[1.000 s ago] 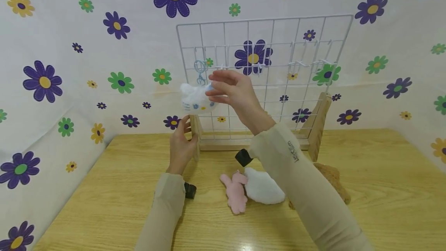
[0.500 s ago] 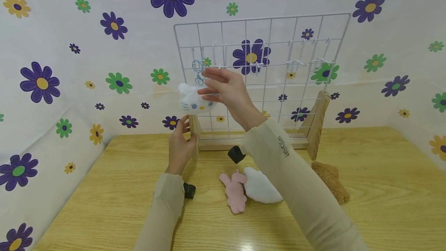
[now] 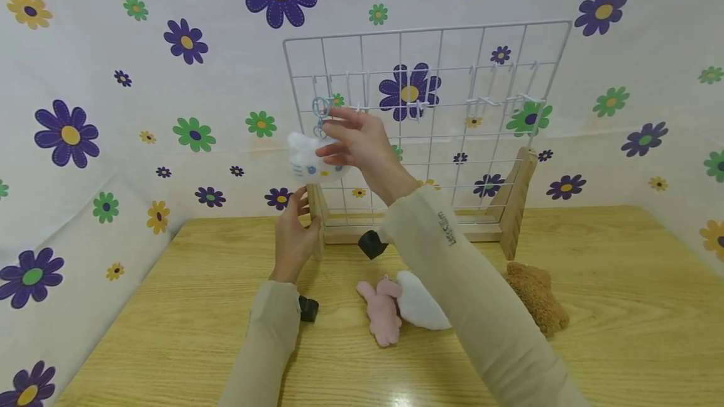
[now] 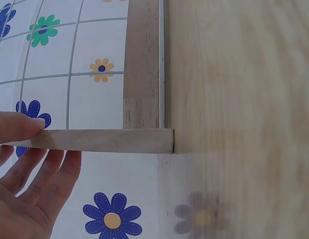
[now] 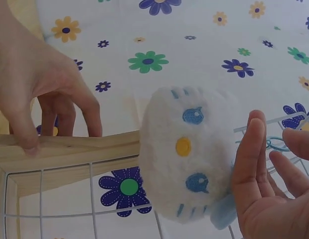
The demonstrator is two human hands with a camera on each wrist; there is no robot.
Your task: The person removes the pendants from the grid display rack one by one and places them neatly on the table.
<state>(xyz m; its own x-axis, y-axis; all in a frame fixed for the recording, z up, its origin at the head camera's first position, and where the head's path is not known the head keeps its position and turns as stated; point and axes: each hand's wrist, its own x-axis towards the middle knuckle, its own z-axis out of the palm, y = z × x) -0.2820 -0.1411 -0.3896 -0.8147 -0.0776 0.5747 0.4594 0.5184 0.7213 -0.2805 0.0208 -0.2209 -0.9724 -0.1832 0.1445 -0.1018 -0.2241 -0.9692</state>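
Note:
A white plush cat-head keychain (image 3: 305, 159) with blue eyes and a yellow nose hangs at the left of the white wire grid rack (image 3: 441, 30). Its pale blue ring (image 3: 320, 107) is up by the leftmost hook. My right hand (image 3: 362, 143) is beside the plush, overlapping its right side, fingers mostly straight; in the right wrist view no grip on the plush (image 5: 189, 154) shows. With thumb and fingers on either side, my left hand (image 3: 294, 237) holds the rack's left wooden upright (image 4: 104, 141), just below the plush.
On the wooden table (image 3: 186, 319), a pink plush (image 3: 383, 313) lies beside a white plush (image 3: 420, 300) partly covered by my right sleeve. A brown plush (image 3: 537, 297) lies further right. Several white hooks (image 3: 483, 102) stick out from the grid. A flowered cloth (image 3: 141, 162) stands behind.
My right hand has shifted a little to the left along the plush, toward its ring. My left hand stays on the upright. More of the brown plush shows now.

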